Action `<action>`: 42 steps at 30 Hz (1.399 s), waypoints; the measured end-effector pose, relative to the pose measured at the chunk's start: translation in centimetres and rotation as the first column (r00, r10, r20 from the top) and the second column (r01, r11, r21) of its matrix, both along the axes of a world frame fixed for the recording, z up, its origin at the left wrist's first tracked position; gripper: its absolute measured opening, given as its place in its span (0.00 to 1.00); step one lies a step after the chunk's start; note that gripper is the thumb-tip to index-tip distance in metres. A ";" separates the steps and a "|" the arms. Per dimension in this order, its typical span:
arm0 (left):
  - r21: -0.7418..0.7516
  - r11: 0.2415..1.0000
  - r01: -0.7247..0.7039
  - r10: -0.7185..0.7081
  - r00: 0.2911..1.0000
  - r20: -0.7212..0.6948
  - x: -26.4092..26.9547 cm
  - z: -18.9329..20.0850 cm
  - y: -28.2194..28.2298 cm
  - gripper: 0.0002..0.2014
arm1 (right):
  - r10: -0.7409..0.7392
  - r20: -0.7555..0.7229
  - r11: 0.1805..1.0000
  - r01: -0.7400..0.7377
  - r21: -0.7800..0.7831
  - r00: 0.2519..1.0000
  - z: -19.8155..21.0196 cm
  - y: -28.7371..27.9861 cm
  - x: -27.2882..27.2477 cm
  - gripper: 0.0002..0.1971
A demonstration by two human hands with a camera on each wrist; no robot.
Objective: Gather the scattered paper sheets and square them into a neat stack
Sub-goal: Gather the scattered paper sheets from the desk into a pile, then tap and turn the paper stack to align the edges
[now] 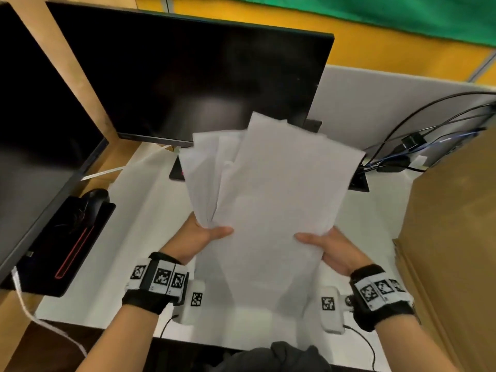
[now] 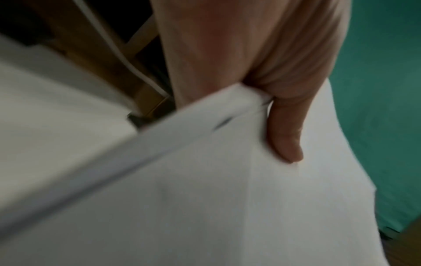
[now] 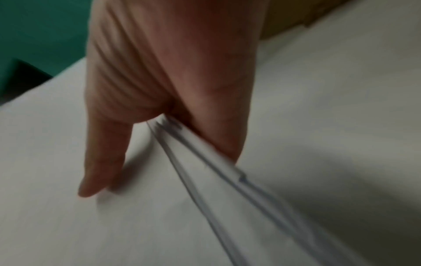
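Observation:
Several white paper sheets (image 1: 271,200) are held up above the white desk (image 1: 150,237), fanned apart at the top and uneven at their edges. My left hand (image 1: 204,234) pinches their lower left edge, thumb on the front sheet. My right hand (image 1: 324,245) pinches the lower right edge the same way. In the left wrist view the thumb of my left hand (image 2: 284,136) presses on the sheets (image 2: 205,198). In the right wrist view my right hand (image 3: 109,162) has its thumb on top of the sheets (image 3: 91,225), whose separate edges show beside it; the other fingers are hidden behind.
A black monitor (image 1: 193,84) stands right behind the sheets, and a second dark screen (image 1: 35,130) is at the left. A black mouse (image 1: 94,197) lies on a dark pad at the left. Cables (image 1: 418,140) run at the back right. A brown cardboard box (image 1: 453,237) stands at the right.

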State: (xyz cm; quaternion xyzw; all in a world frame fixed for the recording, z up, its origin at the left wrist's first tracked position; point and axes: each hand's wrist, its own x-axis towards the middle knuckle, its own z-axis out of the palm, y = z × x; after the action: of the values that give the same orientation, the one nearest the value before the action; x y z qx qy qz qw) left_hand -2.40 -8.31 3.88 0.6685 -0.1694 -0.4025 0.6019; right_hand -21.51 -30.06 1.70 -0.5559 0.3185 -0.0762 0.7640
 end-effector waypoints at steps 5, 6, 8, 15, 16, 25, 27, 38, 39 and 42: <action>-0.257 0.962 -0.088 0.131 0.979 0.157 0.6 5.5 -0.9 0.21 | -0.096 0.299 0.951 0.176 -0.255 0.949 7.1 -0.7 -0.6 0.31; -0.283 0.955 -0.084 0.133 0.978 0.160 0.6 5.8 -1.1 0.22 | -0.090 0.324 0.943 0.185 -0.276 0.942 7.6 -0.6 -0.7 0.30; -0.304 0.948 -0.089 0.145 0.975 0.169 0.8 5.1 -1.1 0.28 | -0.092 0.324 0.930 0.197 -0.311 0.942 7.8 -0.1 -0.8 0.30; -0.248 0.953 -0.174 0.205 0.973 0.105 -0.6 2.5 -2.3 0.30 | -0.172 0.252 0.932 0.240 -0.270 0.952 3.0 1.2 0.7 0.28; -0.246 0.949 -0.197 0.225 0.970 0.092 -1.0 3.0 -2.9 0.28 | -0.189 0.252 0.924 0.259 -0.281 0.949 3.2 1.2 1.2 0.31; -0.295 0.938 -0.180 0.227 0.965 0.132 0.8 2.8 -2.0 0.32 | -0.206 0.247 0.929 0.269 -0.255 0.947 4.1 0.0 1.0 0.27; -0.239 0.951 -0.194 0.223 0.970 0.099 0.6 1.3 -1.8 0.33 | -0.205 0.216 0.935 0.256 -0.245 0.955 2.9 0.5 0.9 0.27; -0.392 0.894 -0.215 0.325 0.915 0.239 -0.6 6.4 -2.0 0.22 | -0.181 0.407 0.900 0.318 -0.297 0.895 8.4 -0.1 0.8 0.22; -0.393 0.900 -0.186 0.300 0.921 0.251 -0.7 6.7 -1.8 0.25 | -0.162 0.421 0.911 0.300 -0.284 0.892 8.5 -0.3 0.5 0.26; -0.302 0.942 -0.145 0.220 0.947 0.234 -0.8 5.7 -1.7 0.34 | -0.123 0.355 0.928 0.234 -0.289 0.927 7.5 0.5 0.2 0.31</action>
State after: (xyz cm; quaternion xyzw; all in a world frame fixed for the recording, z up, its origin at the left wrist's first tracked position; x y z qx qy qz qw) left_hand -3.23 -10.01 9.54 0.6368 -0.2404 -0.2236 0.6976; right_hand -21.35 -29.59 9.16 -0.6220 0.2185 -0.2901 0.6938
